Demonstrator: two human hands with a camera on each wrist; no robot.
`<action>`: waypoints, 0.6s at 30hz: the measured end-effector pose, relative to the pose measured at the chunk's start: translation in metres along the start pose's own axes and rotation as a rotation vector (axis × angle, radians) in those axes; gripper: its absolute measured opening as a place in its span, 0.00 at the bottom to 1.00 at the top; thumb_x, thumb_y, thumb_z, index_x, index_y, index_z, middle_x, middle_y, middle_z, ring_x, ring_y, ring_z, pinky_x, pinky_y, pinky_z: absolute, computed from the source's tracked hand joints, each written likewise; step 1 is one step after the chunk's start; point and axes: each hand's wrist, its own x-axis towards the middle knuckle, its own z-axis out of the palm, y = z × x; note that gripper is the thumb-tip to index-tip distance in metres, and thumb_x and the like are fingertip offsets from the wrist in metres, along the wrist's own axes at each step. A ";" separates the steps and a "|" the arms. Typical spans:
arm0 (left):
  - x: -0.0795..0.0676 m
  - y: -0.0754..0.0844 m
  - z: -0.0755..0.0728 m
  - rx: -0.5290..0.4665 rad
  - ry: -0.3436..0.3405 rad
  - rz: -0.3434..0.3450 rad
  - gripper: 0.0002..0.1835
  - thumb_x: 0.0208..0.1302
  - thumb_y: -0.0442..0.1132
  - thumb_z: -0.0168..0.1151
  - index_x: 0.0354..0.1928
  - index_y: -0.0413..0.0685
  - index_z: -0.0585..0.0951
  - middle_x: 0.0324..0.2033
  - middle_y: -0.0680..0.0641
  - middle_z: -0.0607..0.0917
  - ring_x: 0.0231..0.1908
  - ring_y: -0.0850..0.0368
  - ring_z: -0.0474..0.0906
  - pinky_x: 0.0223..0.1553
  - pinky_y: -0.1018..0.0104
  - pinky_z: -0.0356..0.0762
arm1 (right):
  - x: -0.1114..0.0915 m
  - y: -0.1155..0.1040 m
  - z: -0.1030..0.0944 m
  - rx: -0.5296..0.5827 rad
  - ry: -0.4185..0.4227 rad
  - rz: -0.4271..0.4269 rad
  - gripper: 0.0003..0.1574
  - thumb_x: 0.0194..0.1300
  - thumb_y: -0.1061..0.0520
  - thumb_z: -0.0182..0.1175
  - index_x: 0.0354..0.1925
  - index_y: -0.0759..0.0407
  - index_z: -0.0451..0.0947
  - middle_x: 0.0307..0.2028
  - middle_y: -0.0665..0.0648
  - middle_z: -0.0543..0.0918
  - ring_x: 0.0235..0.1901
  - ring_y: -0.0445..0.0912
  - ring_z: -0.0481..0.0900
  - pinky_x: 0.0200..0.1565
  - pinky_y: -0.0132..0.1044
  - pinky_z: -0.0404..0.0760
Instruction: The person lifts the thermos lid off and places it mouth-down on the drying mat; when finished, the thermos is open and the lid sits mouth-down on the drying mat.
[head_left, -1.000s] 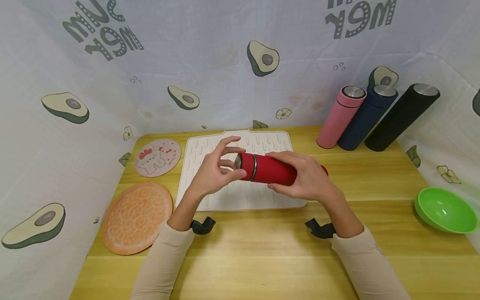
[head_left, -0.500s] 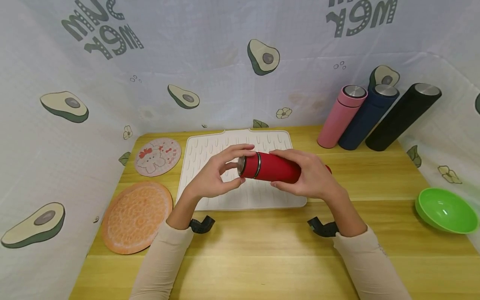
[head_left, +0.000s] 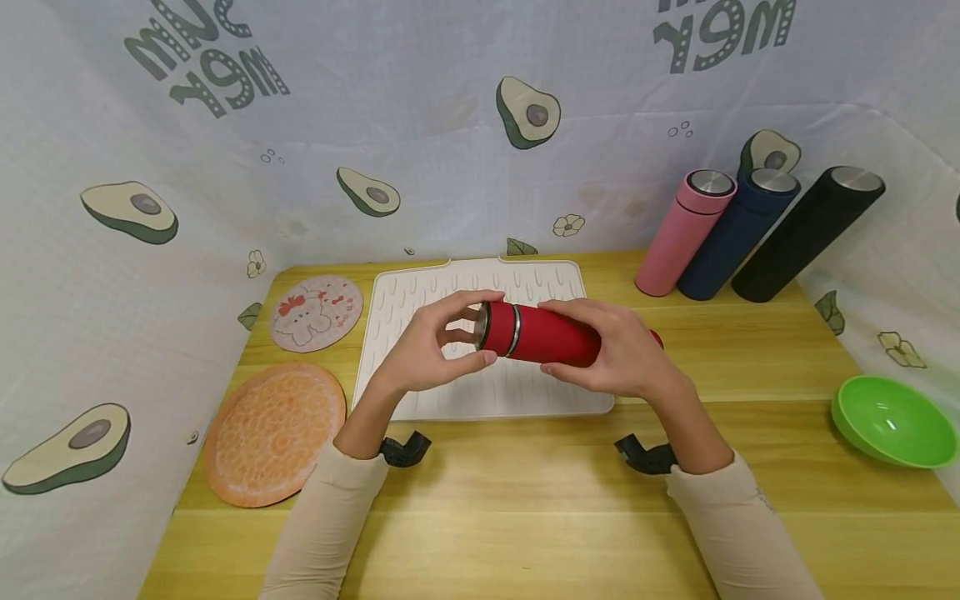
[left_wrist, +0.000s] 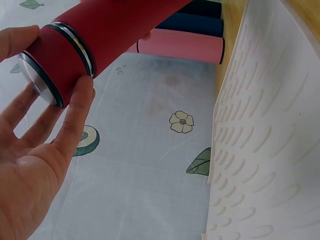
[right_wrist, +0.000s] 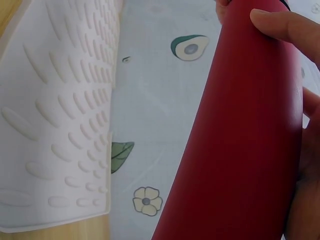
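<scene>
A red thermos (head_left: 558, 336) with a silver ring lies nearly level in the air over a white ribbed mat (head_left: 480, 402), its capped end to the left. My right hand (head_left: 622, 350) grips the body from the right side, thumb below and fingers over the top in the head view. At the other end my left hand (head_left: 427, 346) pinches the red lid (left_wrist: 56, 60) between thumb and forefinger. The forefinger reaches the silver ring, while the other fingers spread behind the lid's steel end (left_wrist: 37, 82). In the right wrist view the thermos body (right_wrist: 240, 125) fills much of the picture.
Pink (head_left: 682, 237), navy (head_left: 735, 242) and black (head_left: 806, 237) thermoses stand at the back right. A green bowl (head_left: 892, 421) is at the right edge. On the left lie an orange round mat (head_left: 273, 437) and a pink round mat (head_left: 315, 315). A patterned cloth (head_left: 450, 108) hangs behind.
My left hand's raised fingers have come down around the lid, and its thumb and forefinger have shifted their hold there. The thermos has moved slightly right with my right hand still gripping it.
</scene>
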 end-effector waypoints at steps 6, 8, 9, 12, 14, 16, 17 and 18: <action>-0.001 0.000 0.002 0.021 0.059 -0.053 0.32 0.61 0.37 0.74 0.68 0.55 0.77 0.56 0.49 0.82 0.48 0.52 0.83 0.49 0.59 0.89 | -0.001 0.000 0.001 -0.011 0.014 -0.002 0.47 0.48 0.44 0.81 0.66 0.45 0.78 0.56 0.52 0.86 0.49 0.49 0.84 0.42 0.45 0.88; 0.000 0.001 0.002 0.027 0.082 -0.068 0.30 0.61 0.38 0.74 0.67 0.55 0.78 0.54 0.48 0.83 0.45 0.51 0.84 0.47 0.60 0.89 | -0.001 0.001 0.001 -0.015 0.020 -0.001 0.47 0.48 0.43 0.81 0.66 0.44 0.78 0.55 0.52 0.86 0.49 0.49 0.84 0.42 0.46 0.88; 0.000 0.001 0.002 0.029 0.092 -0.073 0.30 0.62 0.38 0.74 0.66 0.54 0.78 0.53 0.48 0.83 0.44 0.51 0.84 0.47 0.60 0.89 | -0.001 0.000 0.001 -0.015 0.022 -0.001 0.47 0.48 0.43 0.81 0.66 0.44 0.77 0.55 0.52 0.86 0.48 0.49 0.84 0.42 0.46 0.88; -0.001 0.002 0.002 0.035 0.118 -0.082 0.28 0.62 0.38 0.73 0.65 0.50 0.79 0.52 0.47 0.84 0.42 0.50 0.84 0.46 0.60 0.89 | -0.002 0.000 0.002 -0.015 0.027 0.000 0.47 0.48 0.43 0.81 0.66 0.43 0.77 0.55 0.52 0.86 0.48 0.49 0.84 0.42 0.46 0.88; -0.001 0.002 0.002 0.029 0.126 -0.079 0.28 0.62 0.38 0.72 0.65 0.48 0.78 0.52 0.46 0.84 0.42 0.50 0.84 0.46 0.60 0.89 | -0.002 0.001 0.002 -0.014 0.029 0.001 0.47 0.48 0.44 0.81 0.66 0.44 0.77 0.55 0.53 0.86 0.48 0.49 0.84 0.42 0.47 0.88; -0.001 0.002 0.002 0.028 0.133 -0.076 0.28 0.62 0.38 0.72 0.65 0.48 0.78 0.52 0.45 0.84 0.42 0.50 0.84 0.45 0.60 0.90 | -0.002 0.001 0.002 -0.014 0.031 0.002 0.47 0.48 0.44 0.81 0.67 0.44 0.77 0.55 0.53 0.86 0.49 0.50 0.84 0.42 0.47 0.88; -0.001 0.002 0.002 0.027 0.138 -0.073 0.28 0.63 0.38 0.72 0.66 0.47 0.78 0.52 0.45 0.83 0.42 0.49 0.85 0.45 0.60 0.90 | -0.002 0.001 0.002 -0.013 0.033 0.002 0.47 0.48 0.44 0.81 0.67 0.44 0.77 0.56 0.53 0.86 0.49 0.50 0.84 0.42 0.47 0.88; -0.001 0.001 0.002 0.024 0.143 -0.071 0.28 0.63 0.38 0.72 0.66 0.48 0.78 0.52 0.45 0.83 0.42 0.49 0.85 0.46 0.60 0.89 | -0.002 0.002 0.002 -0.014 0.035 0.004 0.48 0.48 0.44 0.81 0.67 0.45 0.77 0.56 0.54 0.85 0.49 0.51 0.84 0.42 0.48 0.88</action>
